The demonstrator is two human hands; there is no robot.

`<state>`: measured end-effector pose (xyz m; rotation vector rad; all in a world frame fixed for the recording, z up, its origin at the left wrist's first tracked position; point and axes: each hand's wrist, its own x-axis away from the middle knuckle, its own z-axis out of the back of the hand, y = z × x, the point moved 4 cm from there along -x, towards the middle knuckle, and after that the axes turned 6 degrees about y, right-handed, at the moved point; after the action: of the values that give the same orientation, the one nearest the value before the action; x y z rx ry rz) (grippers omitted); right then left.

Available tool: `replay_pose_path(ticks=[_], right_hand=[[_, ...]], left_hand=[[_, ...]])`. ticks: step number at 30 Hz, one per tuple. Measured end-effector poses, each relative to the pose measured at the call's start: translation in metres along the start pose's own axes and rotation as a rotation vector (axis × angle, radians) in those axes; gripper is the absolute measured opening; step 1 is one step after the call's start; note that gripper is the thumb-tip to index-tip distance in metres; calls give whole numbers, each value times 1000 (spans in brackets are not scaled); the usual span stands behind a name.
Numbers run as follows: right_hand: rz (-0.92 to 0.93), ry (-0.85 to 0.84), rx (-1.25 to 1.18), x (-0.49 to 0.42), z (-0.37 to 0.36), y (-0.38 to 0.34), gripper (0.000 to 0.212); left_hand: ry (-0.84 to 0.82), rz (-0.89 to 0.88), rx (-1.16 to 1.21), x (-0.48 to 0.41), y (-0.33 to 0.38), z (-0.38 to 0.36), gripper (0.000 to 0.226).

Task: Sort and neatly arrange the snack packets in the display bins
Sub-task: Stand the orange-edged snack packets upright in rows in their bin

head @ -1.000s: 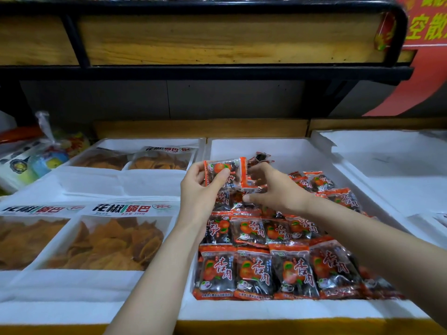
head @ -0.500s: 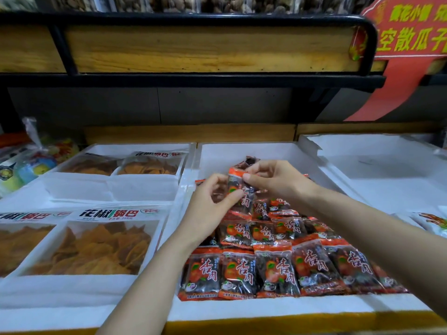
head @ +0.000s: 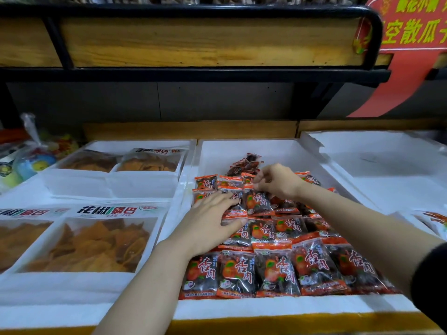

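Clear bags of crisps point(head: 96, 243) labelled 花椒锅巴 lay in bins on the left; a red sign point(head: 411, 32) hung top right. Snack packets point(head: 275, 272) marked 杏肉 lay in rows in the middle white bin point(head: 266, 151). The left hand point(head: 208, 223) pressed flat on them, fingers straight; the right hand point(head: 278, 181) pinched one packet point(head: 257, 201) by its top edge.

I see glossy plastic snack packets point(head: 275, 272) in a matt white foam bin point(head: 266, 308). The shelf point(head: 193, 42) above looks like grainy wood in a smooth black metal frame point(head: 372, 22).
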<state>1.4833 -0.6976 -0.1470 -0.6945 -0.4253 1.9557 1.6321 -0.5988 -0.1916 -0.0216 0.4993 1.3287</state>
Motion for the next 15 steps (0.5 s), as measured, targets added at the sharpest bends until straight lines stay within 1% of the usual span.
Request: replay_pose_path(ticks=[1,4,6,9,10,12,15], right_hand=[[35,41,57,0,0,0,8],[200,120,166,11,5,-7,27],[317,72,254,22,6,-10,35],[403,-99,418,34,2,-3,49],[418,-136,416,36,0,0,51],[418,-153,367,37,-1,4,51],[407,-162,310,35,1,5,45]], left_hand=[[3,-2,-1,0,0,0,60],[20,-7,-15,0,0,0,59],[25,-15,-28,0,0,1,59],[25,-3,-32,1,-1,1,59],[26,0,-30,1,-1,1,59],[20,7,-22,2,0,0,60],[18,11,-16,3,1,0,59]])
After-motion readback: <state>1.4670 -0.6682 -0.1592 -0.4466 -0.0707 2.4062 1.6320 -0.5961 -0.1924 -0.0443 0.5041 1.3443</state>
